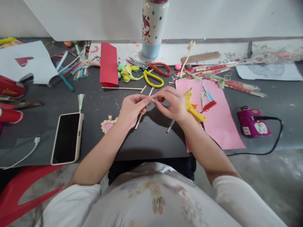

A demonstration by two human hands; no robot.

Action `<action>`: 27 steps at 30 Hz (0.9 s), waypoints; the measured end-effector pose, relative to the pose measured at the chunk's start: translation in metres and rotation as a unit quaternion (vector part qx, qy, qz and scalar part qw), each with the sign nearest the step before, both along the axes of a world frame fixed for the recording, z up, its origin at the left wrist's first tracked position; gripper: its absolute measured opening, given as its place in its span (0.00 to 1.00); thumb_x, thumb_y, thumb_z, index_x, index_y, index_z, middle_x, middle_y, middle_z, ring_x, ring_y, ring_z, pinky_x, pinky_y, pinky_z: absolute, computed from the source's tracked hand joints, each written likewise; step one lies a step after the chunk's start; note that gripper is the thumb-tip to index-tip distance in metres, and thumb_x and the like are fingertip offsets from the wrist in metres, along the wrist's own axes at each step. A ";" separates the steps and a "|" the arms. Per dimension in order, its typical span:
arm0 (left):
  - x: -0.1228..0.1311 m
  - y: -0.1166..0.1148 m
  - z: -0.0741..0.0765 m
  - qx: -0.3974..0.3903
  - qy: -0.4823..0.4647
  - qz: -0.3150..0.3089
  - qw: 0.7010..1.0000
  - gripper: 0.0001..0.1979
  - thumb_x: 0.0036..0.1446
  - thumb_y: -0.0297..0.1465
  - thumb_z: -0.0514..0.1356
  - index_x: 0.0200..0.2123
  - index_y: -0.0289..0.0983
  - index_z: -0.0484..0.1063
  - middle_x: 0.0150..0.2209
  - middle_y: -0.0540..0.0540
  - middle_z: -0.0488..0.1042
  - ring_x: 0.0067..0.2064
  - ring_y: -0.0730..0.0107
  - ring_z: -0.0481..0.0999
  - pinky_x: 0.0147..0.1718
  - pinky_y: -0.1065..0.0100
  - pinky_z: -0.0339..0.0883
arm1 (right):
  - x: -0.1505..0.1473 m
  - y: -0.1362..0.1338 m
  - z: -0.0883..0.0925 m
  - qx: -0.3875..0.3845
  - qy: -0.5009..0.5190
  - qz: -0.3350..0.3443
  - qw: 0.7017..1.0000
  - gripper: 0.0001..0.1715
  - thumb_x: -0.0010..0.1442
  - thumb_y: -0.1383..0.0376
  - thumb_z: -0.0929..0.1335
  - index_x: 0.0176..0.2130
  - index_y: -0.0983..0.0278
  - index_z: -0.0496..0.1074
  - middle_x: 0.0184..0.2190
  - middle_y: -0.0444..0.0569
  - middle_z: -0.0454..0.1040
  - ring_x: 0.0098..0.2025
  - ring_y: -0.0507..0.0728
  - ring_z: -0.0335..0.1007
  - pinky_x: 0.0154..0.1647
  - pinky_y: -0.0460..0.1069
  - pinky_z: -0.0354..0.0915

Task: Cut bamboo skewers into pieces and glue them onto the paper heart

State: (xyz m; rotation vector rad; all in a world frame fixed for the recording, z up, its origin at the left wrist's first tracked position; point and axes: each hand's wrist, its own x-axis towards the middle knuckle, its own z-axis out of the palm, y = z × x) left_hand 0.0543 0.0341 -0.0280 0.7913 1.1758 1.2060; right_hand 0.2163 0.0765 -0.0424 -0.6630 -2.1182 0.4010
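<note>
My left hand [133,109] and my right hand [174,102] meet over the middle of the table, fingertips touching. Both are closed in a pinch on a small pale piece [151,98], too small to tell its kind. A thin wooden stick [139,121] slants under my left fingers, and its far end shows beyond them. Left of that hand lies a pink heart [108,126] edged with small pale pieces, partly hidden by my wrist. Beside my right wrist is a yellow hot glue gun [193,108], lying on a pink sheet [223,126].
Orange-and-yellow scissors [153,74], another wooden stick [123,88] and a red paper piece [109,64] lie beyond my hands. A bottle [152,31] stands at the back. A phone [66,137] is at left; a purple box [253,123] with a black cable is at right.
</note>
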 end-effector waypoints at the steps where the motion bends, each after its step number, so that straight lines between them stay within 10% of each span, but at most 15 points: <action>1: 0.000 0.000 0.000 0.001 0.003 0.003 1.000 0.09 0.43 0.34 0.68 0.26 0.33 0.75 0.21 0.51 0.71 0.17 0.85 0.62 0.15 0.79 0.54 | 0.000 0.000 0.000 0.000 -0.009 -0.003 1.000 0.09 0.61 0.62 0.64 0.39 0.62 0.72 0.29 0.48 0.71 0.33 0.54 0.67 0.36 0.51 0.66; 8: -0.001 0.003 -0.005 -0.009 0.005 0.022 1.000 0.11 0.43 0.35 0.69 0.27 0.33 0.75 0.21 0.52 0.70 0.17 0.87 0.61 0.15 0.79 0.52 | 0.014 0.005 0.030 -0.067 -0.205 -0.030 0.976 0.14 0.60 0.59 0.65 0.42 0.65 0.72 0.33 0.51 0.72 0.36 0.56 0.68 0.36 0.50 0.63; 13: -0.001 0.003 -0.005 -0.016 -0.020 0.016 1.000 0.12 0.41 0.34 0.70 0.27 0.33 0.75 0.22 0.52 0.70 0.17 0.87 0.61 0.15 0.79 0.52 | 0.053 -0.002 0.057 -0.182 -0.437 -0.168 0.865 0.19 0.58 0.53 0.64 0.40 0.64 0.72 0.33 0.51 0.74 0.33 0.58 0.68 0.32 0.51 0.57; 19: 0.001 0.001 -0.003 -0.012 -0.039 0.002 0.999 0.10 0.42 0.33 0.70 0.26 0.32 0.75 0.22 0.51 0.70 0.17 0.88 0.60 0.15 0.78 0.51 | 0.088 -0.020 0.047 -0.202 -0.555 -0.279 0.758 0.31 0.54 0.44 0.63 0.43 0.67 0.70 0.33 0.56 0.74 0.32 0.60 0.68 0.28 0.50 0.52; 27: 0.000 0.001 -0.003 -0.019 -0.078 -0.018 0.997 0.10 0.43 0.32 0.69 0.27 0.31 0.76 0.23 0.50 0.69 0.18 0.89 0.60 0.15 0.80 0.50 | 0.090 -0.029 0.018 -0.169 -0.544 -0.284 0.772 0.21 0.59 0.52 0.62 0.41 0.67 0.66 0.34 0.56 0.73 0.36 0.62 0.69 0.29 0.50 0.53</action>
